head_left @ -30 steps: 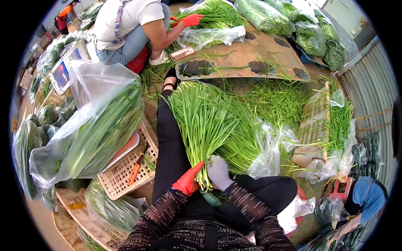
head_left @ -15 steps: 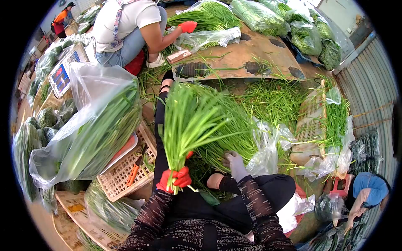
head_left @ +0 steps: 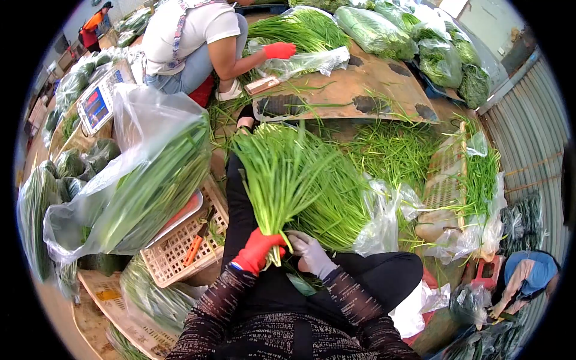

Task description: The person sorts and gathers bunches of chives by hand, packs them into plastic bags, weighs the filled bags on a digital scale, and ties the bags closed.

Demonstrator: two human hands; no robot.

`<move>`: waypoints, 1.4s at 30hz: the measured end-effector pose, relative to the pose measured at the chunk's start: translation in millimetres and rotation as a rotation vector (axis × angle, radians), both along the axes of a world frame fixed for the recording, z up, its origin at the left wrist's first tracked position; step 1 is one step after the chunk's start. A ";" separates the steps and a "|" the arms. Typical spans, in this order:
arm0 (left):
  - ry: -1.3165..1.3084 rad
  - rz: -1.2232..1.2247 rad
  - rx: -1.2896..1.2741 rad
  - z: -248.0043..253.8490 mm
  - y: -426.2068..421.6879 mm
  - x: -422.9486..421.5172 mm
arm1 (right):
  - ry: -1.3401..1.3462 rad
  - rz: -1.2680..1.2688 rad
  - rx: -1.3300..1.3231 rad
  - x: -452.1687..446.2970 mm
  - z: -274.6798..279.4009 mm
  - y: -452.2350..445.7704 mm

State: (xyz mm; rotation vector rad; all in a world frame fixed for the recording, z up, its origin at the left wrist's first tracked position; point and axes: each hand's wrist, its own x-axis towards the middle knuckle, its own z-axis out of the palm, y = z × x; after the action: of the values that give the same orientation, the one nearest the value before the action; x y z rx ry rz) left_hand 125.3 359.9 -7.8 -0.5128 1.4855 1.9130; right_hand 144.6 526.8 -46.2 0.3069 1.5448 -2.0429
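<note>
Right hand (head_left: 313, 255) moved in from the pile (head_left: 342, 213) to the bunch (head_left: 273, 180).
Left, a crate (head_left: 170, 264); the left hand (head_left: 255, 251) clenches the bunch over the lap (head_left: 375, 273); the right perhaps pinches a stalk (head_left: 287, 241); farther right, loose greens (head_left: 399, 153), then a metal wall (head_left: 528, 126).

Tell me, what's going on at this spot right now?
The person's left hand, in a red glove, grips a fanned bunch of long, thin green stalks near its pale ends. The right hand, in a light grey glove, is close beside those ends; whether it pinches any is unclear. A larger heap of similar green stalks lies alongside, next to crumpled clear plastic. Ahead, a crouching co-worker in a white shirt has one red-gloved hand near more greens.
</note>
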 end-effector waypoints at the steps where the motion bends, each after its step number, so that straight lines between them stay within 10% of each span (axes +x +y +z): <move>1: 0.138 0.041 -0.122 4.1 10.5 1.4 | 0.092 -0.043 0.008 3.8 12.8 -9.5; 4: 1.048 -0.122 -0.818 -0.1 31.7 28.3 | 0.060 -0.059 -0.191 9.5 10.0 -25.2; 8: 1.253 -0.606 -1.475 1.9 38.5 37.2 | -0.130 -0.195 -0.594 11.9 22.9 -15.8; 17: 1.049 -0.614 -0.585 49.8 12.4 47.1 | -0.104 -0.579 -0.187 -15.3 74.2 18.6; 21: 0.918 -0.575 -0.563 42.2 -22.7 52.1 | 0.375 -0.485 -0.136 -42.8 108.6 44.2; 24: 1.015 -0.443 -0.515 53.4 -56.7 52.0 | 0.412 -0.253 -0.951 -81.9 159.9 38.3; 28: 1.366 -0.097 -0.412 137.8 -109.8 41.8 | 0.694 -0.153 -1.090 -93.0 277.1 -60.3; 30: 1.477 0.035 -0.662 191.0 -148.1 35.9 | 0.740 0.117 -0.925 -107.3 303.9 -105.0; 31: 1.555 0.167 -0.812 215.3 -165.8 36.6 | 1.391 0.088 -0.461 -106.3 310.1 -137.1; 33: 1.390 0.350 -0.922 234.5 -207.6 33.2 | 1.768 0.139 -0.033 -130.1 314.2 -195.8; 38: 1.081 0.042 -1.942 179.6 -351.9 35.3 | 1.545 0.820 0.110 -149.6 260.2 -326.6; 39: 0.562 -0.126 -2.050 206.8 -340.1 65.8 | 1.604 0.975 0.385 -147.7 250.8 -322.1; 42: 0.899 0.373 -1.486 134.3 -437.3 82.8 | 1.550 1.361 1.118 -175.1 181.5 -295.8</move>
State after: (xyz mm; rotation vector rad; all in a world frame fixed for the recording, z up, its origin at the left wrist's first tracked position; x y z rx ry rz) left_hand 208.1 -77.3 126.5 -0.5376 3.5334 0.8471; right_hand -30.6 231.0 135.2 -1.7749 2.3082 0.1079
